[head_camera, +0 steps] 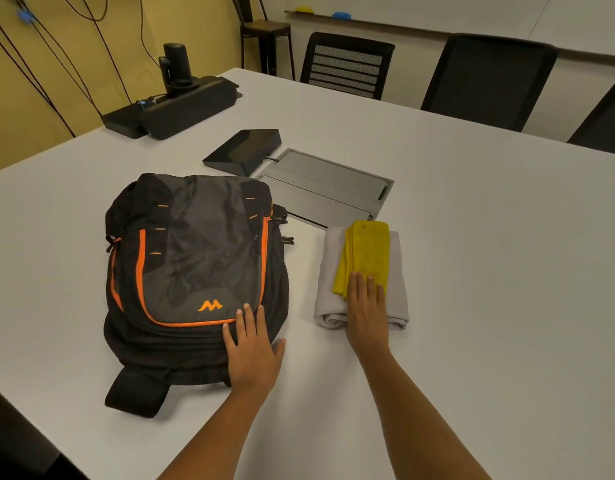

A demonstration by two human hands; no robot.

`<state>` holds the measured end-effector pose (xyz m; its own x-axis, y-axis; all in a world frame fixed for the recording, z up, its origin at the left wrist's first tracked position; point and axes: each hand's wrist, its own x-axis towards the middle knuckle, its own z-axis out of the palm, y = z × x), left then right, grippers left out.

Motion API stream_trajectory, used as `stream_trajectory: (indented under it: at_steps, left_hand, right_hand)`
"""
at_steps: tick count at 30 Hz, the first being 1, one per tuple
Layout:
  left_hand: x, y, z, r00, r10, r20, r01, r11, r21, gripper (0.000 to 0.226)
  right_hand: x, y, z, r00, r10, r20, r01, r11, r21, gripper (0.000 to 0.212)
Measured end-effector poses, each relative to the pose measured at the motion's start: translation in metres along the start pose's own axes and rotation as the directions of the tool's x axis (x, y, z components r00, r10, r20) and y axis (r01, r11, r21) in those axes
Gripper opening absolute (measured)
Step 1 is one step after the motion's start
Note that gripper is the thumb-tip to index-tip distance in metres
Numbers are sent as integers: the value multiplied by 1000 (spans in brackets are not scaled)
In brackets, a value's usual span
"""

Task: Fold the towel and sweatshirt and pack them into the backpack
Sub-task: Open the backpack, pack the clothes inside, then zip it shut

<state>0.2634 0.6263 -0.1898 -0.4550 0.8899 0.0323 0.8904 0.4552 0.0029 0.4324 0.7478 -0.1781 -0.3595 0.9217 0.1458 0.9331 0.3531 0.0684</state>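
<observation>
- Backpack (195, 271), black with orange trim, lies flat on white table (472, 237), zipped closed.
- Left hand (252, 351): fingers straight, resting flat on backpack's near right corner.
- Yellow towel (365, 258), folded, sits atop folded grey sweatshirt (328, 271), just right of backpack.
- Right hand (366, 310): fingers straight, pressing down on towel and sweatshirt.

The light is dim, soft and slightly warm, coming from overhead; the backpack (195, 271) casts only a faint, blurred shadow on the table (472, 237) along its near edge; just beyond the backpack a glossy black box (245, 150) carries a pale sheen; far beyond it the chairs (347, 65) sink to near-black; the wide lens bows the table's edges; detail is slightly soft throughout.
</observation>
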Motion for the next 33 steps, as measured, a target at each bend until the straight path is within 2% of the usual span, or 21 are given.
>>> stream_trajectory:
  at_steps: [3,7,14,17,19,25,28,31,33]
  left_hand:
    - [0,1,1,1000,4,-1,-4,1000,-5,84]
    - [0,1,4,999,17,-33,-17,1000,-8,84]
    - [-1,2,4,998,17,-53,-18,999,-32,82]
    - [-1,1,4,998,8,-55,-10,999,-42,71]
    - [0,1,4,999,7,-40,-9,998,-64,75]
    - [-1,1,2,1000,10,-29,-13,994,-105,77]
    - [-1,1,-7,1000,6,22,-3,990,-140,78]
    - [3,-1,-19,999,-37,15,39,969,-244,82]
    - [9,-6,-29,997,-77,-10,68,933,-354,64]
  right_hand:
    - [3,3,8,999,-29,-39,30,999,17,91]
    - [5,10,12,995,-46,-89,49,998,33,100]
    - [14,2,7,999,-20,-36,19,999,-27,93]
    - [15,-3,7,1000,-7,-17,6,998,-61,95]
    - [16,-3,6,1000,0,-18,-1,998,-63,96]
    - [25,6,0,999,-15,-38,13,998,-61,70]
    - [36,13,-10,997,-57,-54,58,998,16,53]
    - [34,24,-28,996,-75,-39,80,981,175,53]
    - [28,26,-46,1000,2,-29,7,946,324,54]
